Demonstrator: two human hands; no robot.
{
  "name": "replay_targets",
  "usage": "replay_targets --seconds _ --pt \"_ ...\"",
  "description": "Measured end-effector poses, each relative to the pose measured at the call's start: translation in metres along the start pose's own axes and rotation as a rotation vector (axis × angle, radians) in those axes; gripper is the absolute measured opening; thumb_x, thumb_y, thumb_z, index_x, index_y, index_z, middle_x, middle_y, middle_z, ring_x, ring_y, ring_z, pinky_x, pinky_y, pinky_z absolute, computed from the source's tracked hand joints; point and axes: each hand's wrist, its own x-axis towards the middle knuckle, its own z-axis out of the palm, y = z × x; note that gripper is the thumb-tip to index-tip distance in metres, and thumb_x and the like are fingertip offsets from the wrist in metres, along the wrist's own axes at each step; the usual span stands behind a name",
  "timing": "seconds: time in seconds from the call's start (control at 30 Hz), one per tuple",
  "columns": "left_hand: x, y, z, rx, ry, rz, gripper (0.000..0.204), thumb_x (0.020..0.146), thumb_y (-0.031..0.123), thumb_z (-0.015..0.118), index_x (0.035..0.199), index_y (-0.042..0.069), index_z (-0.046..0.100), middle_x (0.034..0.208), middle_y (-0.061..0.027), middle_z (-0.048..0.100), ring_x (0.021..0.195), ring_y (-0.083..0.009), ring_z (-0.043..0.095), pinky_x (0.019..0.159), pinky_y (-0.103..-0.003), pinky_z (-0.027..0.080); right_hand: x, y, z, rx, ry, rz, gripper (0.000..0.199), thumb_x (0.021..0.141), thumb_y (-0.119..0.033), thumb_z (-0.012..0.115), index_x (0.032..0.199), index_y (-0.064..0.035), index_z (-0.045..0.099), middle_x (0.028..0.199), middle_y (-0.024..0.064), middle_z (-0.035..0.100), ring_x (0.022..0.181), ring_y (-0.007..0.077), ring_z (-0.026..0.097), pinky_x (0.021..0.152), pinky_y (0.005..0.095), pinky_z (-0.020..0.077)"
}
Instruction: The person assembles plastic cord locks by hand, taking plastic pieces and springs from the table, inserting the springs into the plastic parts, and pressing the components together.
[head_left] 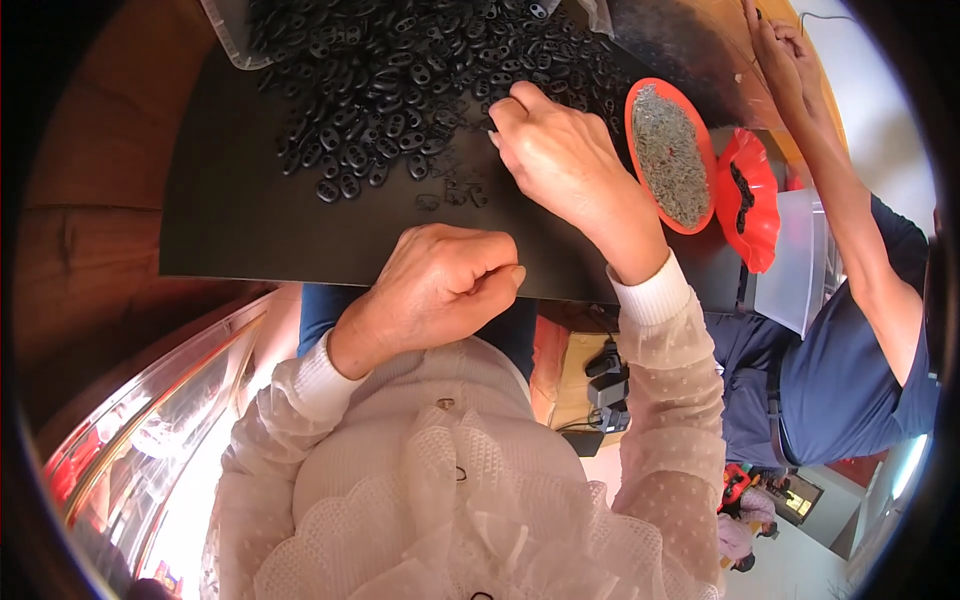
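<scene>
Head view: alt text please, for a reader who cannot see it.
A right hand reaches into a heap of small black oval parts on a black mat; the left hand rests fisted at its edge.

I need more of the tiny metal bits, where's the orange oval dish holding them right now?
In the head view the orange oval dish of grey metal bits sits on the black board at upper right, just right of the right hand and left of the red wavy-edged dish.
</scene>
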Motion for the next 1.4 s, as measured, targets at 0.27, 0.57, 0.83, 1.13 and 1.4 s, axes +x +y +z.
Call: replay_targets --seconds 0.27,0.57,0.83,1.13,1.4 --pt "0.002 0.003 0.003 -0.031 0.042 -0.047 0.019 0.079 0.005 0.061 0.066 0.002 0.048 0.057 -0.0126 0.048 0.051 -0.0318 0.049 0.046 -0.038 0.038 -0.003 0.004 0.003 -0.118 0.069 -0.063 0.008 0.076 -0.002 0.061 0.079 0.0001 0.054 0.078 0.0133 0.056 0.067 0.0334 0.062 0.053 0.0406 0.0493" --pt "0.004 0.002 -0.001 -0.365 0.210 -0.332 0.022 0.097 0.021 0.053 0.092 0.001 0.060 0.073 -0.0008 0.059 0.061 -0.0061 0.052 0.053 -0.022 0.043 -0.056 -0.033 -0.015 0.239 0.384 -0.109 0.021 0.070 0.000 0.065 0.089 -0.0006 0.057 0.077 0.0095 0.052 0.058 0.0245 0.059 0.047 0.0334 0.0475" --pt "0.003 0.001 0.001 -0.503 0.272 -0.355 0.017 0.096 0.012 0.050 0.096 0.000 0.061 0.075 -0.0008 0.060 0.063 -0.0065 0.053 0.056 -0.022 0.045 -0.066 -0.037 -0.001 0.344 0.494 -0.168 0.019 0.075 -0.007 0.065 0.091 0.0001 0.055 0.078 0.0090 0.051 0.058 0.0229 0.060 0.047 0.0323 0.0473" --pt "0.001 -0.001 0.004 -0.182 0.138 -0.199 0.009 0.087 0.001 0.053 0.090 -0.003 0.061 0.070 -0.0064 0.059 0.061 -0.0113 0.055 0.055 -0.026 0.045 -0.067 -0.018 -0.002 0.653 0.390 0.023 0.014 0.088 -0.018 0.063 0.089 -0.0051 0.056 0.078 0.0125 0.059 0.066 0.0327 0.061 0.055 0.0393 0.0481" --pt "0.004 0.002 0.005 -0.203 0.138 -0.264 0.008 0.084 -0.001 0.052 0.083 -0.005 0.059 0.066 -0.0065 0.055 0.059 -0.0117 0.052 0.054 -0.026 0.042 -0.082 0.116 -0.013 0.176 0.382 0.430 0.017 0.087 -0.018 0.060 0.094 -0.0025 0.062 0.089 0.0180 0.062 0.080 0.0377 0.060 0.069 0.0432 0.0479"
